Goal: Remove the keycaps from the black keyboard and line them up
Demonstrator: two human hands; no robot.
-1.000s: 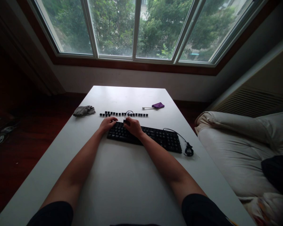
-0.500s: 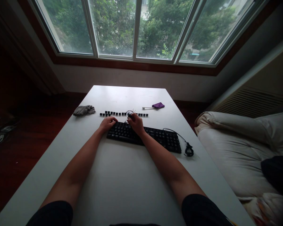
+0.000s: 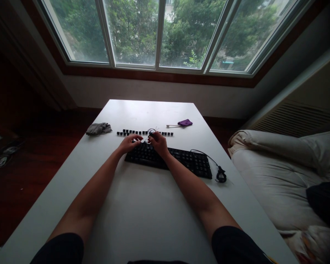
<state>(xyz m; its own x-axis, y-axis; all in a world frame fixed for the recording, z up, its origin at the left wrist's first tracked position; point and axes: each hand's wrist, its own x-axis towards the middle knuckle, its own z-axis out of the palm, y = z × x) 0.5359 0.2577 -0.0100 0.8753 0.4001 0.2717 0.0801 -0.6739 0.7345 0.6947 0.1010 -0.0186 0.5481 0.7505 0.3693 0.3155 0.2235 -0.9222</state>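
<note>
A black keyboard (image 3: 181, 156) lies slightly slanted on the white table. Over its upper left corner is my left hand (image 3: 130, 143), open, with thumb and fingers apart close to the top keys. My right hand (image 3: 158, 143) is closed on a small dark tool with thin wires, which looks like a wire keycap puller (image 3: 151, 134); the fingers cover much of it. Its thin wire ends point down to the keys between both hands. Behind the keyboard a row of loose black keycaps (image 3: 136, 132) stands on the table, partly hidden by my right hand.
The white table (image 3: 154, 212) also bears a grey crumpled cloth (image 3: 99, 128) at left and a purple folded cloth (image 3: 185, 123) beside a thin swab-like stick (image 3: 172, 126). A bundled cable (image 3: 220, 174) lies right of the keyboard. A pale sofa (image 3: 264, 176) stands at right.
My left hand has moved right, nearer to my right hand, and its fingers have lifted from the keyboard's corner. The right hand has stayed nearly in place with the tool.
</note>
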